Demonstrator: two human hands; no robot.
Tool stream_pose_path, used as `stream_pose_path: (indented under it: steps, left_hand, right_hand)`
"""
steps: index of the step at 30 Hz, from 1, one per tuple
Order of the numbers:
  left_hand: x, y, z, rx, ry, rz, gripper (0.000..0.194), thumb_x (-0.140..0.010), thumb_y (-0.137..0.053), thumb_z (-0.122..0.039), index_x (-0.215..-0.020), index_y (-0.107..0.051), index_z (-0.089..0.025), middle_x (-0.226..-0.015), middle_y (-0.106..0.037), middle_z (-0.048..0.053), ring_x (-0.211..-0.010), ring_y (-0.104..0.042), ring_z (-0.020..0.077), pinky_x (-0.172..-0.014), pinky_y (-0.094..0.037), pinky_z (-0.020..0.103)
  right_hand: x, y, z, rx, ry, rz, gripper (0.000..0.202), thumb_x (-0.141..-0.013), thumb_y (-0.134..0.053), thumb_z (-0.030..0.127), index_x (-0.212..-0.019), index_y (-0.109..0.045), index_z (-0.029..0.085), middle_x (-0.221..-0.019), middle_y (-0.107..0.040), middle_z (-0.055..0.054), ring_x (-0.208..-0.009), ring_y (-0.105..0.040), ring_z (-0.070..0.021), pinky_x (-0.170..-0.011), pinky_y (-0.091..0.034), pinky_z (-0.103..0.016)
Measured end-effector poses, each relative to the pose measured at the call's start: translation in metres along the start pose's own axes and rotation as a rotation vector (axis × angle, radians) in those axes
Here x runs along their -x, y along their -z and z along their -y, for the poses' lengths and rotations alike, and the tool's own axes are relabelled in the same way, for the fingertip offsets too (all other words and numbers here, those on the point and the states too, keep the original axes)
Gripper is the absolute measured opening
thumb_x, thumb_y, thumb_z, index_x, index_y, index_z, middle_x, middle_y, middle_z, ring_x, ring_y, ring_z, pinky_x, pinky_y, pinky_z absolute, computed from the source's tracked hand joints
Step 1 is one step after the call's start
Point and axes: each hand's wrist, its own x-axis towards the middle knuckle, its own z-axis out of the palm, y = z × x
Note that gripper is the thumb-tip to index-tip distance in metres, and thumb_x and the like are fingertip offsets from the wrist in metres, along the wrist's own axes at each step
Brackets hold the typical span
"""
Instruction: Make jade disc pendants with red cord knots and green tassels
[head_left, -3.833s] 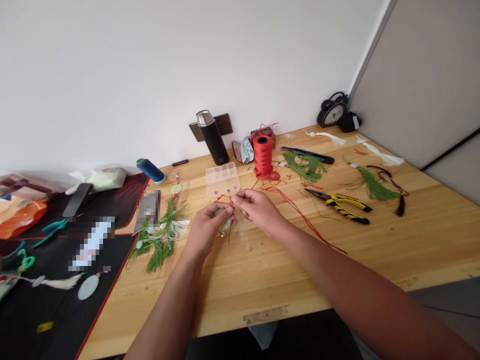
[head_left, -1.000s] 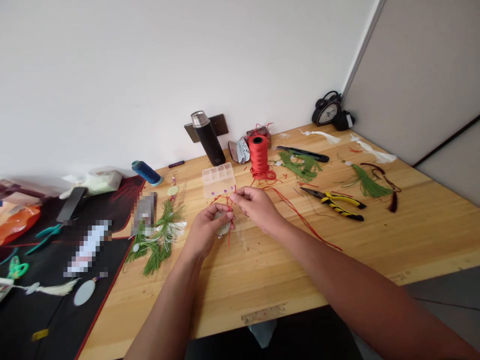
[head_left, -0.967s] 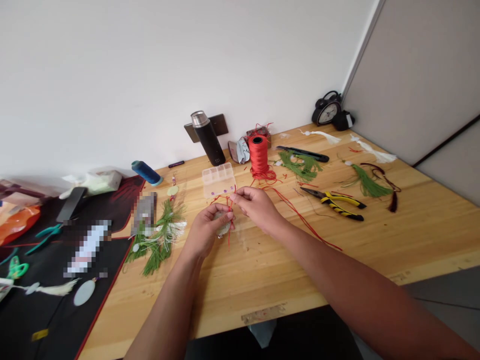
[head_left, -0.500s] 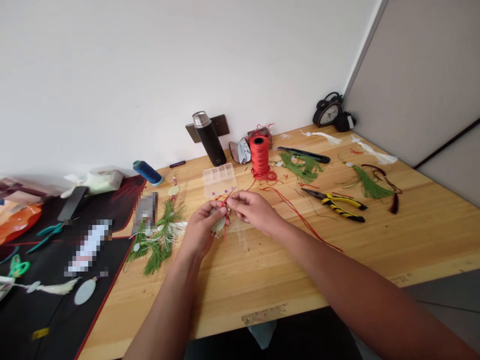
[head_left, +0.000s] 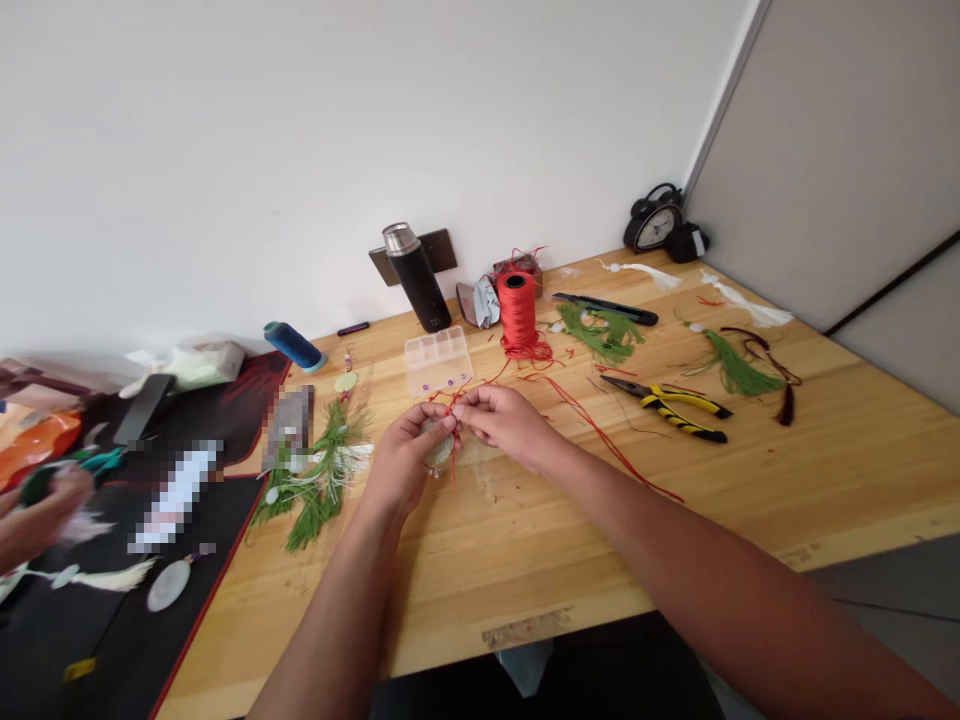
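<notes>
Over the middle of the wooden table, my left hand is closed around a pale round pendant, its thumb pressed over the front. Red cord runs through the fingers of both hands, one end hanging below the pendant. Fingertips of my right hand pinch the cord close against the left thumb. The exact knot or loop between the hands is too small to make out. Just behind them sits a clear compartment box with a few purple beads. A spool of red cord stands upright beyond.
Yellow-black pliers, a utility knife and green tassels lie to the right. More green tassels are at left. A black flask stands behind. Another person's hand is blurred over the black mat.
Another person's hand has come in at the left edge, around the teal-handled tool. My right fingers have shifted slightly at the cord; my left hand keeps its hold.
</notes>
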Motion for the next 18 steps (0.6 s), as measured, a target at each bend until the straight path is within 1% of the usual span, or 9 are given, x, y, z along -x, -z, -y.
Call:
stream_pose_path:
  steps: [5, 9, 15, 18]
  left_hand:
    - [-0.001, 0.0002, 0.0024, -0.036, -0.019, -0.026, 0.039, -0.068, -0.099, -0.038, -0.089, -0.074, -0.016, -0.077, -0.075, 0.004, -0.067, -0.067, 0.0146, -0.066, -0.051, 0.025]
    - [-0.0012, 0.0009, 0.003, -0.041, -0.031, -0.029, 0.039, -0.069, -0.098, -0.038, -0.09, -0.073, -0.016, -0.08, -0.076, 0.004, -0.068, -0.067, 0.0149, -0.068, -0.052, 0.026]
    - [-0.0018, 0.0034, 0.0037, -0.041, -0.033, -0.038, 0.037, -0.072, -0.096, -0.038, -0.09, -0.074, -0.016, -0.079, -0.076, 0.004, -0.067, -0.067, 0.014, -0.068, -0.051, 0.025]
    - [-0.0015, 0.0037, 0.0032, -0.029, -0.019, -0.037, 0.038, -0.072, -0.097, -0.038, -0.091, -0.074, -0.015, -0.079, -0.077, 0.004, -0.066, -0.067, 0.0141, -0.067, -0.05, 0.024]
  right_hand:
    - [0.0009, -0.0006, 0.0006, 0.012, -0.019, 0.006, 0.016, -0.093, -0.069, 0.028, -0.081, -0.064, 0.018, -0.057, -0.05, 0.006, -0.051, -0.04, -0.0097, -0.052, -0.027, -0.026]
    - [0.0009, -0.0004, -0.001, 0.005, -0.03, 0.0, 0.017, -0.091, -0.072, 0.03, -0.081, -0.064, 0.019, -0.058, -0.05, 0.006, -0.051, -0.04, -0.0097, -0.052, -0.027, -0.025]
    - [-0.001, 0.0006, -0.0042, 0.005, -0.01, 0.005, 0.023, -0.09, -0.074, 0.038, -0.082, -0.067, 0.018, -0.06, -0.054, 0.004, -0.055, -0.043, -0.0107, -0.053, -0.029, -0.025]
    - [-0.0016, 0.0004, -0.0047, -0.014, -0.001, -0.002, 0.025, -0.09, -0.074, 0.042, -0.084, -0.067, 0.019, -0.06, -0.053, 0.004, -0.054, -0.042, -0.0108, -0.053, -0.028, -0.025]
